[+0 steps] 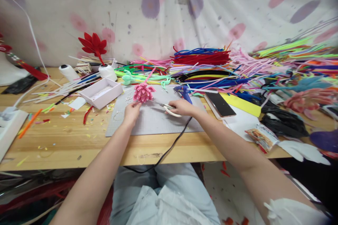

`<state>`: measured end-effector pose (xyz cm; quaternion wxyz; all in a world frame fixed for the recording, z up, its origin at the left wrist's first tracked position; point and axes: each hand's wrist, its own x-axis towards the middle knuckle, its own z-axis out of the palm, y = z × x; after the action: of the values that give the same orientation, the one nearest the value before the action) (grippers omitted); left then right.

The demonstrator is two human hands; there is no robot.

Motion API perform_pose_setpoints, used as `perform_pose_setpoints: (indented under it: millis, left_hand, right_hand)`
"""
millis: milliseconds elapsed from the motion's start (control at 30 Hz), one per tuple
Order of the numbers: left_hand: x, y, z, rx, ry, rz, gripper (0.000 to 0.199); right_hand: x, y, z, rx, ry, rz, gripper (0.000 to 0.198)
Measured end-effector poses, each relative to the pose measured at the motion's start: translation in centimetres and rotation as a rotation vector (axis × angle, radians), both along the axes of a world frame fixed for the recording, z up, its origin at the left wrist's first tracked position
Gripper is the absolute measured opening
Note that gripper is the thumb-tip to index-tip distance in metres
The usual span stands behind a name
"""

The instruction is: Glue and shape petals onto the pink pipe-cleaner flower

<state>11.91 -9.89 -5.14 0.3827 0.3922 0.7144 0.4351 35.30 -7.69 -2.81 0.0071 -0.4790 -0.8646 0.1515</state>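
A pink pipe-cleaner flower (144,92) with layered petals stands over the grey cutting mat (155,123). My left hand (132,113) is closed at its lower left edge, the fingertips pinched on a petal. In my right hand (181,107) is a pair of scissors (172,111) with white handles, and the blades point left toward the flower. Just behind that hand a blue glue gun (183,92) lies on the mat. Small white beads (129,95) are scattered to the left of the flower.
A white box (101,93) stands left of the mat, near a red flower (93,46) on a white spool. Bundles of coloured pipe cleaners (202,58) line the back. A phone (220,104) and yellow card (241,104) lie right. A black cord (171,147) crosses the table's front edge.
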Motion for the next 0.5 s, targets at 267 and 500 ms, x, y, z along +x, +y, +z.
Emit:
perform_pose_setpoints:
  millis: [267, 500]
  left_hand:
    - [1.7, 1.6, 0.3, -0.023, -0.112, 0.196, 0.032]
    - [1.6, 1.2, 0.1, 0.028, -0.19, 0.166, 0.02]
  right_hand:
    - [0.9, -0.2, -0.4, 0.013, -0.028, -0.043, 0.049]
    - [0.5, -0.4, -0.4, 0.03, -0.031, -0.017, 0.052]
